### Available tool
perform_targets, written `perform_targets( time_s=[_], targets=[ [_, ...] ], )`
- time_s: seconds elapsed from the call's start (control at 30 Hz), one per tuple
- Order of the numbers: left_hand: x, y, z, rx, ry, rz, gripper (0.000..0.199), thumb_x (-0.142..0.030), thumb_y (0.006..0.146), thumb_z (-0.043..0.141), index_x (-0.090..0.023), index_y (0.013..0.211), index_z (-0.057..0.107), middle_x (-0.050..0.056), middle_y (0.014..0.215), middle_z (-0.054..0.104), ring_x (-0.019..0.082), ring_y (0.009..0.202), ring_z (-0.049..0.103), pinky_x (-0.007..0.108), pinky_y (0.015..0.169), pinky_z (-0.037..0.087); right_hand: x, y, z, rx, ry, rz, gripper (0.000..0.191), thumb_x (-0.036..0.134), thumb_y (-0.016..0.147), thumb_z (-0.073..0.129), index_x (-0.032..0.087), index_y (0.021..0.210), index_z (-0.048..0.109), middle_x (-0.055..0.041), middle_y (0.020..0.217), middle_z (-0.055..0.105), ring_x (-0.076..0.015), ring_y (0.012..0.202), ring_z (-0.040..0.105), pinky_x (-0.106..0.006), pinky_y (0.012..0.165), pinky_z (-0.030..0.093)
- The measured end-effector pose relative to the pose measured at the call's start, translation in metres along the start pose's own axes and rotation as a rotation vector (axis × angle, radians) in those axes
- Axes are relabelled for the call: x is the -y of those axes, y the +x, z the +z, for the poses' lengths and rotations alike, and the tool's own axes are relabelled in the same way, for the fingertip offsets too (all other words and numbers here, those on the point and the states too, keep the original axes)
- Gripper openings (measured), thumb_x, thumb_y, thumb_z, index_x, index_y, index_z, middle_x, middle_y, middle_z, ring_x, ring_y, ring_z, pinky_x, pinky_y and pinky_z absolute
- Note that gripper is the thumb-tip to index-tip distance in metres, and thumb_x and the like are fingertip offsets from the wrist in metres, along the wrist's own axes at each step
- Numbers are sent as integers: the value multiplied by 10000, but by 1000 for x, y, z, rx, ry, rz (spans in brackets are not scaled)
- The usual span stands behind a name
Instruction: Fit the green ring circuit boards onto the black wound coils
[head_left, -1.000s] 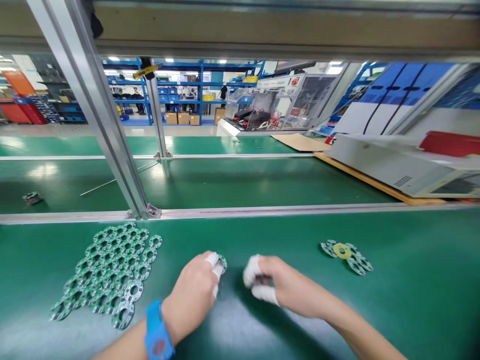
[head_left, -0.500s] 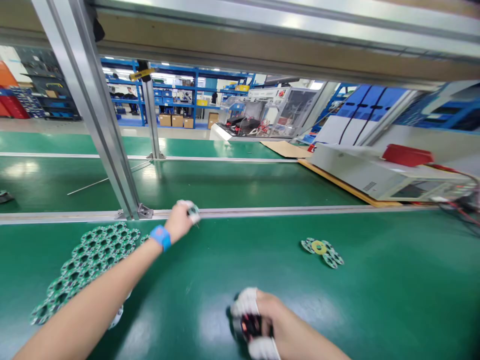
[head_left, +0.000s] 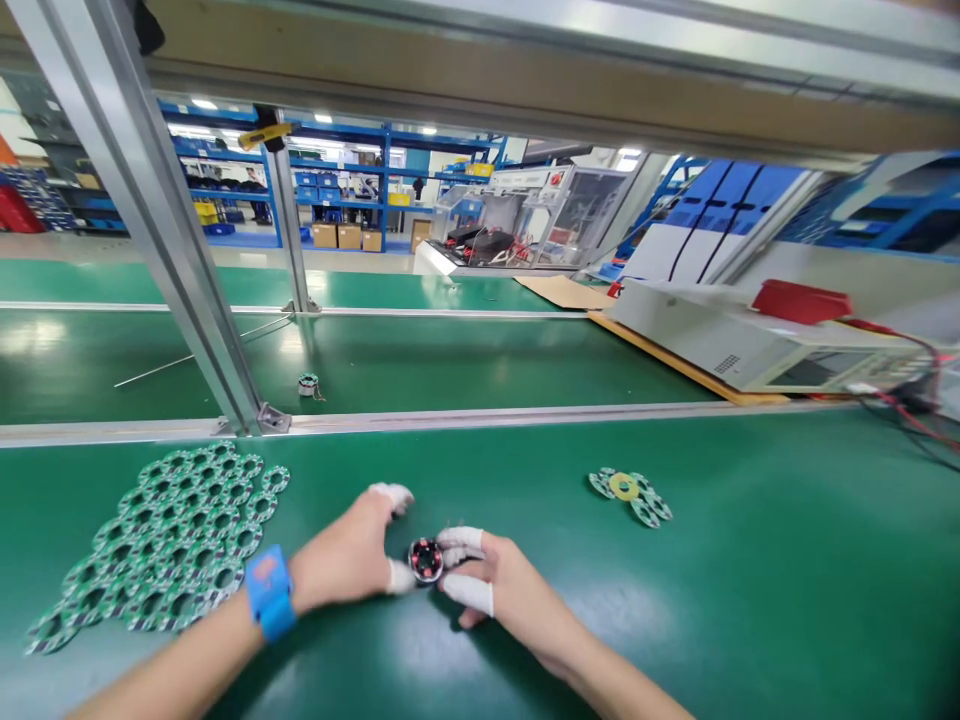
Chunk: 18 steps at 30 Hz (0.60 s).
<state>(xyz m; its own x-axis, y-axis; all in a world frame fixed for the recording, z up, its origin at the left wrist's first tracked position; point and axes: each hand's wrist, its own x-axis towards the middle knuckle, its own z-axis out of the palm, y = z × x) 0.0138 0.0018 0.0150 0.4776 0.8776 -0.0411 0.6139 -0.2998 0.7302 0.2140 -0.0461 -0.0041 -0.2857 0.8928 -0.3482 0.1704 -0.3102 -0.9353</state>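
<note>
A small round motor stator (head_left: 426,561), black with copper-coloured windings, is between my two hands just above or on the green bench. My right hand (head_left: 499,585) grips it at its right edge with fingertips in white finger cots. My left hand (head_left: 352,550), with a blue wristband, has thumb and forefinger spread wide on the stator's left side and holds nothing. Beyond the metal rail stands a similar small part (head_left: 308,385) with a green top and thin wires. A cluster of green ring-shaped circuit boards (head_left: 176,540) lies left of my left hand.
More ring boards (head_left: 651,505) and a yellow ring (head_left: 623,487) lie at the right. An aluminium post (head_left: 161,210) rises from the rail (head_left: 480,415). A grey equipment case (head_left: 720,335) stands at the back right, with cables beside it.
My left hand has let go of the small green-topped part, now beyond the rail, and come back toward the stator. My right hand has moved up and left with the stator.
</note>
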Motion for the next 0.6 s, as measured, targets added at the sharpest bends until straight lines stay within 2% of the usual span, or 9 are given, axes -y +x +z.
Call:
perform_targets(
  time_s=[0.07, 0.13, 0.2, 0.27, 0.33, 0.4, 0.5, 0.6],
  targets=[
    [-9, -19, 22, 11, -27, 12, 723, -158, 520, 771, -120, 1185, 488, 129, 1144, 557, 262, 1022, 543, 378, 904, 446, -2, 1, -1, 1, 52, -1, 434, 297, 621, 690, 156, 1011, 561, -31, 805, 595, -191, 716, 611, -272, 514, 509],
    [-13, -27, 32, -37, -46, -1, 618, -140, 579, 741, -132, 1147, 498, 119, 1108, 566, 257, 1010, 536, 394, 890, 438, -1, 2, -1, -59, -68, -125, 493, 255, 611, 697, 161, 1073, 553, -45, 843, 592, -198, 756, 604, -281, 540, 520],
    [-14, -26, 33, -64, -76, 6, 477, -113, 626, 706, -154, 1069, 534, 76, 1022, 595, 223, 933, 554, 352, 828, 453, 0, 2, 0, -95, -291, -356, 540, 208, 636, 693, 195, 1155, 544, -82, 981, 594, -206, 835, 581, -307, 617, 530],
    [-13, -22, 29, -57, -89, 43, 393, -90, 637, 692, -163, 1001, 562, 43, 959, 613, 199, 870, 561, 314, 782, 451, 2, 1, 1, -89, -547, -621, 415, 182, 728, 642, 244, 1134, 586, -86, 1047, 604, -213, 877, 563, -335, 686, 521],
    [-12, -19, 24, -48, -75, 90, 340, -64, 644, 678, -165, 955, 586, 27, 920, 623, 186, 839, 560, 292, 762, 441, 4, -1, 1, -63, -789, -831, 250, 159, 845, 513, 256, 1031, 649, -75, 925, 656, -209, 811, 570, -340, 670, 505],
    [-11, -18, 22, -35, -57, 135, 301, -46, 661, 654, -170, 931, 606, 19, 898, 628, 176, 829, 557, 276, 754, 434, 6, -4, -1, -17, -956, -969, 303, 143, 906, 392, 239, 989, 666, -78, 827, 672, -211, 763, 579, -341, 648, 498],
    [-11, -17, 21, -28, -51, 163, 254, -35, 679, 622, -178, 889, 628, 12, 872, 635, 165, 812, 558, 257, 739, 433, 8, -11, 2, 101, -1067, -1037, 337, 158, 935, 328, 207, 1005, 653, -97, 843, 675, -222, 789, 588, -351, 690, 503],
    [-11, -17, 22, -29, -62, 159, 241, -45, 679, 617, -179, 878, 643, 13, 863, 648, 165, 801, 569, 251, 734, 443, 8, -19, 13, 171, -1154, -1002, 335, 141, 925, 319, 187, 925, 650, -94, 748, 664, -215, 719, 575, -329, 646, 499]
  ],
)
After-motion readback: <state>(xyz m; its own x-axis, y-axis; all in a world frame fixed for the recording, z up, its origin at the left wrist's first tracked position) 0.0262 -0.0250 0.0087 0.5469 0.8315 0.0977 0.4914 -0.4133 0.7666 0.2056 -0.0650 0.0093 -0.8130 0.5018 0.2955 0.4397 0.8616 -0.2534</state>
